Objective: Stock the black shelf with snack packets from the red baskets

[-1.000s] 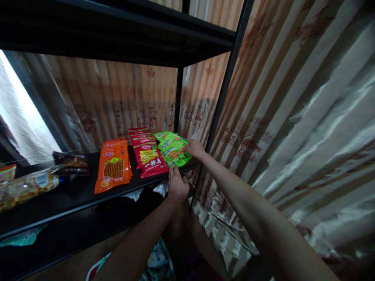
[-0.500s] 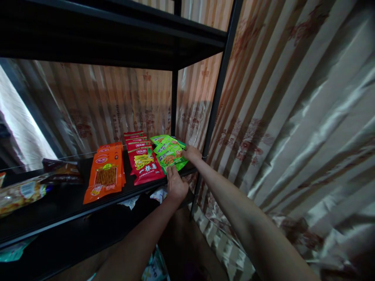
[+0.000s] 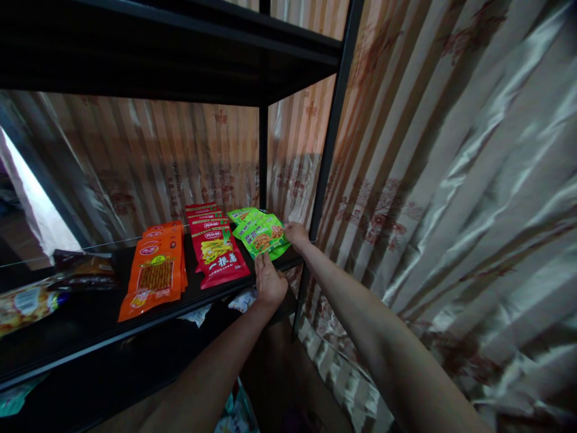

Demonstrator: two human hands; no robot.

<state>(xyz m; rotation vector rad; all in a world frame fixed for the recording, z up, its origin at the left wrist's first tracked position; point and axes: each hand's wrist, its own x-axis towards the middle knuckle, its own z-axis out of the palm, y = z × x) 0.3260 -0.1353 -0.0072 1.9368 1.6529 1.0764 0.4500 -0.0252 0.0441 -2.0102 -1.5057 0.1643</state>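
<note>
Several green snack packets (image 3: 262,234) lie overlapping at the right end of the black shelf. My left hand (image 3: 270,281) is at the front edge of the frontmost green packet, its fingertips closed on the lower rim. My right hand (image 3: 297,236) pinches the same packet at its right side; the fingertips are partly hidden. Just left of them, red snack packets (image 3: 220,255) with a spring onion picture overlap in a row running back. Orange snack packets (image 3: 154,270) are stacked farther left.
A dark brown packet (image 3: 83,270) and a clear-looking bag of snacks (image 3: 27,305) lie at the shelf's left. A black upright post (image 3: 331,132) stands beside my right hand, with an upper shelf (image 3: 180,48) overhead. Pleated curtain (image 3: 406,198) hangs behind and to the right.
The frontmost green packet has shifted and turned slightly, now covering the packet edge that showed beneath it. Both hands stay at its edges. The view has moved a little.
</note>
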